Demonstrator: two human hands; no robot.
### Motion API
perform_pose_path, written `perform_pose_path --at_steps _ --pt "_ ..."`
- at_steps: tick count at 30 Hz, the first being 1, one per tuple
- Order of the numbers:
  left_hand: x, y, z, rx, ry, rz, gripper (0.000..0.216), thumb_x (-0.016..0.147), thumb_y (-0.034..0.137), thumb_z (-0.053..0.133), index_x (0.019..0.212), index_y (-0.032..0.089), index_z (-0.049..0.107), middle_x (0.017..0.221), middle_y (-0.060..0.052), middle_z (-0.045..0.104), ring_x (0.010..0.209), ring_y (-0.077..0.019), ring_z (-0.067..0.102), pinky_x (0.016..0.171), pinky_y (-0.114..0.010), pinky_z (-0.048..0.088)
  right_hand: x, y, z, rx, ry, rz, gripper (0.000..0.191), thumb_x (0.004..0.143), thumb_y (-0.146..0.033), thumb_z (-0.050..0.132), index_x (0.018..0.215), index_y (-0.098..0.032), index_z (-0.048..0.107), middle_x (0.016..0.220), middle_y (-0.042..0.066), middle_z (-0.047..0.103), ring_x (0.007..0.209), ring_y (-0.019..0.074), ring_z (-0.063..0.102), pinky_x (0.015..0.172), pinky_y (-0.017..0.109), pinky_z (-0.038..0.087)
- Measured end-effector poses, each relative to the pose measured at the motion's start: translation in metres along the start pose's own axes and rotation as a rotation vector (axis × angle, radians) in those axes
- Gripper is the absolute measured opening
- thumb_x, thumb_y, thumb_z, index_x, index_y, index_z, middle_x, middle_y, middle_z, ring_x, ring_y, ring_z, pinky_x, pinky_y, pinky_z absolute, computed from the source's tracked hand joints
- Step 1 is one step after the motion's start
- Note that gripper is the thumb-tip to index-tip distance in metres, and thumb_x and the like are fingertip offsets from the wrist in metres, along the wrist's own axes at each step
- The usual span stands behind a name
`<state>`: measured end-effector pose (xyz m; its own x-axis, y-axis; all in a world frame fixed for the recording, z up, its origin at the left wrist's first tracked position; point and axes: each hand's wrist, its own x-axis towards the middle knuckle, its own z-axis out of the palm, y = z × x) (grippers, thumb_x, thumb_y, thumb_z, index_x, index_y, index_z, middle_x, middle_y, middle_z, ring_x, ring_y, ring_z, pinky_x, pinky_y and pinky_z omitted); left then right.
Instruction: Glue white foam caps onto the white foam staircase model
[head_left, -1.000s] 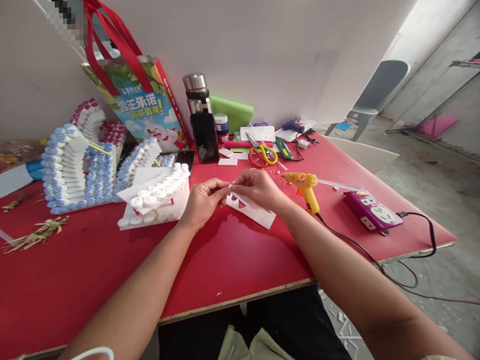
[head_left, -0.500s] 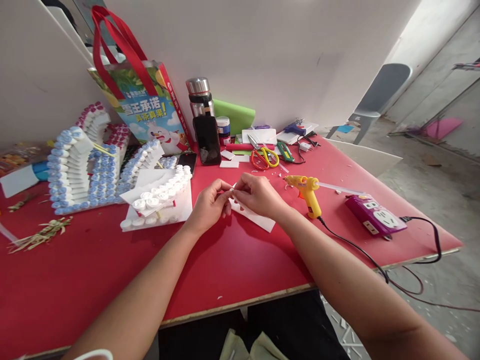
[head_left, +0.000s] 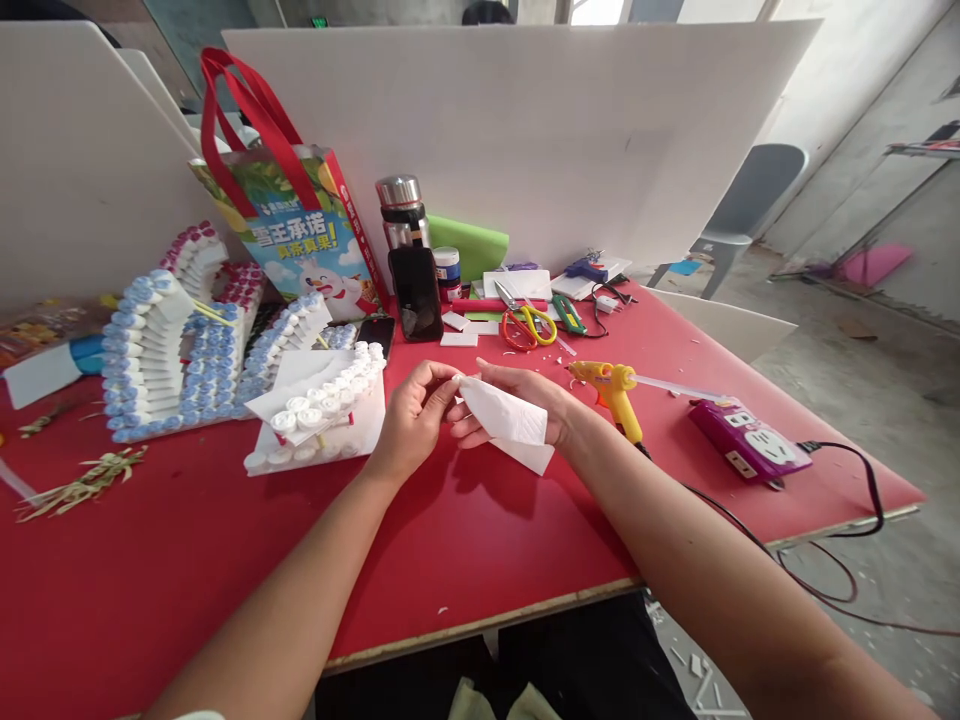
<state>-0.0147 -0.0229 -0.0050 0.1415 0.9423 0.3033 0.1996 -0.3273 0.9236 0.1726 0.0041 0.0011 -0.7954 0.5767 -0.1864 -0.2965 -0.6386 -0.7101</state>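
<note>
My left hand [head_left: 409,415] is closed, its thumb and forefinger pinching the narrow end of a white tissue paper strip [head_left: 510,412]. The strip widens to the right and lies across the palm of my right hand [head_left: 553,388]. That hand is open, with its fingers stretched out beneath the paper toward my left hand. A flat white card [head_left: 534,459] rests on the table below, partly hidden by the strip and my right hand. To the left stands a white piece covered with rolled white paper rosettes [head_left: 307,415].
Blue-and-white rosette structures [head_left: 142,355] stand at the left by a shopping bag [head_left: 300,235]. A phone [head_left: 416,295] leans on a steel flask [head_left: 399,195]. Scissors [head_left: 529,325] lie behind my hands. A yellow glue gun [head_left: 616,390] and a purple power strip [head_left: 750,440] are at the right.
My right hand has gone from pinching with the left to lying open, palm up. The tissue strip now shows spread across it. The view has tilted slightly upward.
</note>
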Motion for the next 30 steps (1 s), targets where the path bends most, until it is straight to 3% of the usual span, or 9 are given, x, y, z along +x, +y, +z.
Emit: perform_pose_path --at_steps 3,7,12,16,21,26,30 --pt "-0.001 0.001 0.001 0.044 -0.009 0.0 0.022 0.093 0.041 0.062 0.096 0.02 0.064 0.084 -0.002 0.065 0.072 -0.0129 0.058 0.067 -0.024 0.046 0.0 0.002 0.0 0.024 0.001 -0.032 0.037 0.1 -0.044 0.052 0.1 -0.01 0.067 0.086 0.009 0.073 0.077 0.0191 0.072 0.081 0.037 0.061" --pt "-0.002 0.0 0.002 0.038 -0.005 -0.013 0.024 0.093 0.043 0.061 0.096 0.019 0.063 0.077 -0.001 0.062 0.066 -0.012 0.055 0.064 -0.024 0.046 -0.003 0.002 0.001 -0.05 0.08 -0.106 0.021 0.088 -0.031 0.073 0.093 -0.012 0.067 0.08 0.006 0.07 0.069 0.0151 0.067 0.078 0.038 0.062" --pt "-0.002 -0.004 0.002 0.013 0.042 -0.017 0.025 0.093 0.043 0.062 0.095 0.018 0.063 0.075 -0.001 0.061 0.063 -0.0109 0.053 0.061 -0.024 0.045 -0.001 0.005 0.008 -0.285 0.3 -0.269 0.035 0.069 -0.035 0.089 0.078 -0.015 0.061 0.068 0.002 0.068 0.057 0.0143 0.064 0.068 0.035 0.06" --pt "-0.003 -0.007 0.006 0.0 0.083 -0.024 0.023 0.092 0.042 0.064 0.094 0.018 0.063 0.074 0.0 0.061 0.062 -0.0102 0.053 0.06 -0.023 0.044 0.004 0.01 0.012 -0.563 0.497 -0.396 0.034 0.072 -0.041 0.083 0.075 -0.017 0.059 0.064 0.003 0.068 0.054 0.0161 0.063 0.055 0.029 0.051" --pt "-0.006 -0.01 0.014 0.019 0.123 -0.004 0.023 0.092 0.041 0.064 0.093 0.019 0.063 0.073 0.0 0.061 0.059 -0.0104 0.053 0.056 -0.023 0.044 0.009 0.022 0.018 -1.033 0.818 -0.6 0.014 0.075 -0.025 0.066 0.066 -0.02 0.057 0.059 -0.002 0.061 0.054 0.0119 0.053 0.05 0.023 0.036" --pt "-0.007 -0.012 0.016 0.121 0.171 0.084 0.021 0.094 0.039 0.061 0.093 0.019 0.063 0.07 0.0 0.06 0.057 -0.0115 0.055 0.057 -0.024 0.045 0.008 0.026 0.021 -1.158 0.819 -0.674 0.013 0.079 -0.027 0.061 0.068 -0.019 0.059 0.061 -0.002 0.062 0.056 0.0113 0.052 0.051 0.023 0.034" --pt "-0.009 -0.011 0.018 0.22 0.202 0.209 0.018 0.096 0.034 0.059 0.095 0.018 0.067 0.083 -0.003 0.066 0.058 -0.01 0.058 0.061 -0.025 0.048 0.008 0.025 0.02 -1.144 0.821 -0.678 0.015 0.08 -0.028 0.06 0.068 -0.019 0.058 0.062 -0.001 0.063 0.056 0.0115 0.053 0.052 0.023 0.034"
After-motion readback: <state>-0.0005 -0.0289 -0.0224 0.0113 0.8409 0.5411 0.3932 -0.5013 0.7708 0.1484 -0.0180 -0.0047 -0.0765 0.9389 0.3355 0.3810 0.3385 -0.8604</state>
